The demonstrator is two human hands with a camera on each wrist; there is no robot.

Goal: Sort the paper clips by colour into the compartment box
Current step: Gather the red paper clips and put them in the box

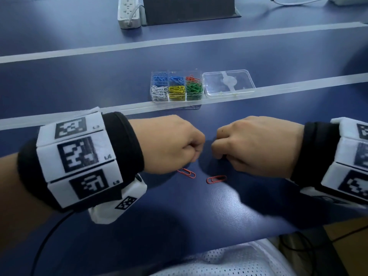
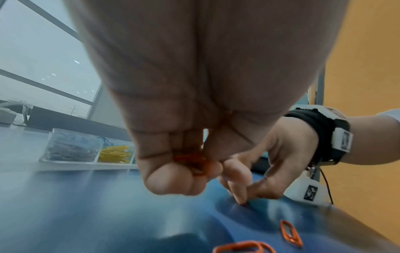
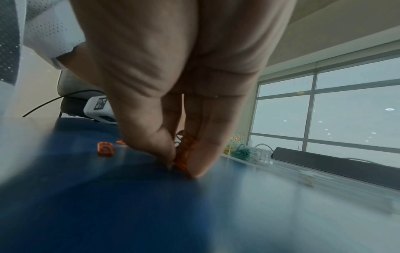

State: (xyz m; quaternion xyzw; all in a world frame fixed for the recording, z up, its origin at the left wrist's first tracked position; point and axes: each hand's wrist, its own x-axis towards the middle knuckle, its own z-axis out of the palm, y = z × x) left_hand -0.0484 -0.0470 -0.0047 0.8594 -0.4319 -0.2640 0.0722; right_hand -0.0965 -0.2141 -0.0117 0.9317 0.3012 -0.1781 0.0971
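The compartment box (image 1: pixel 176 88) sits on the table (image 1: pixel 199 206), far from the person, and its lid (image 1: pixel 229 83) lies just beside it on the right. Nearer the person, the left hand (image 1: pixel 169 144) and the right hand (image 1: pixel 256 145) are low over the table, side by side with a small gap between them, and each one has paper clips pinched in its fingers. Two loose paper clips lie on the table just in front of the hands, one (image 1: pixel 186 173) partly under the left hand and the other (image 1: pixel 216 179) to its right.
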